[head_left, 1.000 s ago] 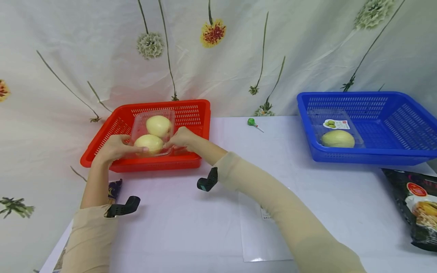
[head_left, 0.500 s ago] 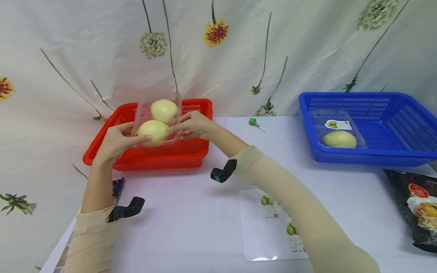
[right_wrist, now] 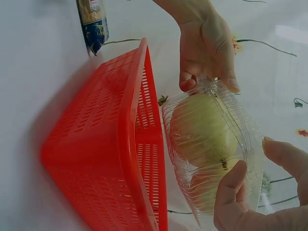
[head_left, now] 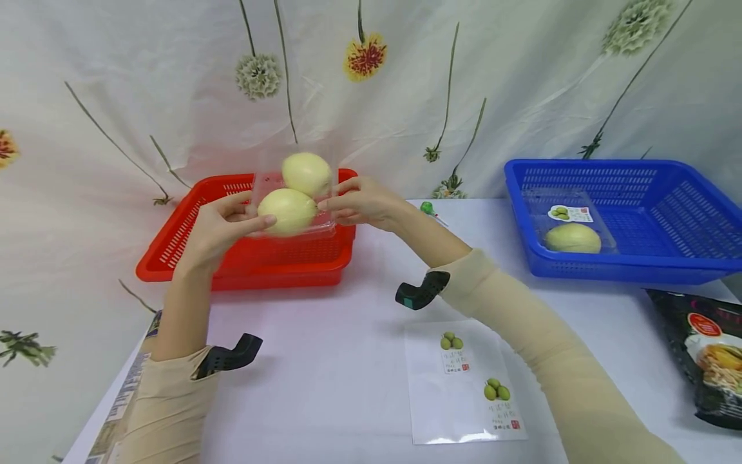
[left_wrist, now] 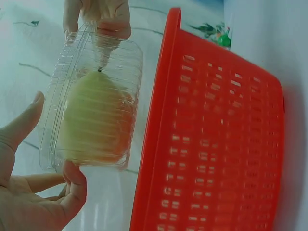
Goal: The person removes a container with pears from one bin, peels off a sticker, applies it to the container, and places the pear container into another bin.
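Note:
A clear plastic clamshell box (head_left: pixel 295 196) with two pale yellow-green fruits inside is held in the air above the red basket (head_left: pixel 191 248). My left hand (head_left: pixel 223 225) grips its left end, thumb on the near fruit. My right hand (head_left: pixel 356 203) pinches its right end. In the left wrist view the box (left_wrist: pixel 91 115) sits between my thumb and fingers, beside the red basket (left_wrist: pixel 216 144). In the right wrist view the box (right_wrist: pixel 211 144) is pinched by my right fingers (right_wrist: pixel 233 185), with the left hand (right_wrist: pixel 207 48) at its far end.
A blue basket (head_left: pixel 666 258) at the right holds another clear box with one fruit (head_left: pixel 572 237). A printed label sheet (head_left: pixel 464 386) lies on the white table. A dark snack bag (head_left: pixel 707 354) lies at the right edge. A small green lollipop (head_left: pixel 428 207) lies near the backdrop.
Both hands have lifted the clamshell box up out of the red basket and carried it slightly right. The label sheet on the table has come into view.

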A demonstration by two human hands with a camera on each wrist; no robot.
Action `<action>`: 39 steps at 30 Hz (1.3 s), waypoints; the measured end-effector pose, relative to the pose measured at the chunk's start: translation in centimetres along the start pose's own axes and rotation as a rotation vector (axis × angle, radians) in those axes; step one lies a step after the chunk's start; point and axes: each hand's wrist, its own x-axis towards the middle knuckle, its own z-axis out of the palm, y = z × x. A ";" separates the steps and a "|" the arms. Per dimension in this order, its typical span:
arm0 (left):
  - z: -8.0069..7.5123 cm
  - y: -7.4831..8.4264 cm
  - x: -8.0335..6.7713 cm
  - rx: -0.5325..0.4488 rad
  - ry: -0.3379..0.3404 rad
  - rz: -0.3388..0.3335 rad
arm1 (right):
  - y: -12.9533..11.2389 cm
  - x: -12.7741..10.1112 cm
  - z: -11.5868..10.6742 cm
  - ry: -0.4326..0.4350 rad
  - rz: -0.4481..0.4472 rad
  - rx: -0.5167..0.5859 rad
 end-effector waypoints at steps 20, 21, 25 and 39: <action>7.9 1.8 0.6 -0.125 -0.134 0.117 | 1.6 -6.1 -7.4 0.080 -0.030 -0.043; 8.3 1.8 0.6 -0.109 -0.139 0.114 | 1.7 -6.5 -7.7 0.083 -0.029 -0.045; 10.2 1.9 0.8 -0.081 -0.155 0.079 | 2.6 -7.9 -9.1 0.088 -0.030 -0.053; 16.6 0.5 0.4 0.047 -0.234 0.069 | 6.5 -11.4 -13.0 0.130 0.016 -0.114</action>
